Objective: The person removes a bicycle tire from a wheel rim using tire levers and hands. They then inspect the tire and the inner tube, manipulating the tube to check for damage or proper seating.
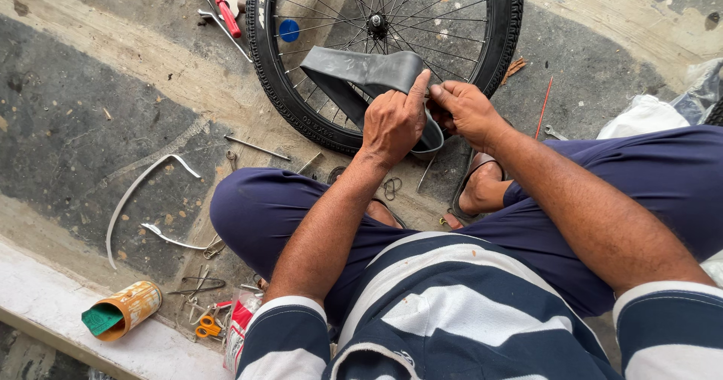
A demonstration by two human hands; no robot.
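Hands over concrete floor (113, 86), left hand (393, 122) and right hand (467, 110) fingers pinching grey inner tube (361, 71), tube draped across bicycle wheel (497, 41), orange can (124, 310) lower left.

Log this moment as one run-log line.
left hand: grips inner tube | right hand: pinches same tube | behind: bicycle wheel flat on concrete floor

1. Single view: head-worn camera, no second view, so no shared area.
2. Looks steeply down over the wearer's striped shirt (452, 312) and lap to the floor (98, 116).
3. Close range: hands sit upper-centre, bicycle wheel (384, 41) just beyond them at the top edge.
4. Tin can (124, 310) marks the lower-left, nearer than the hands.
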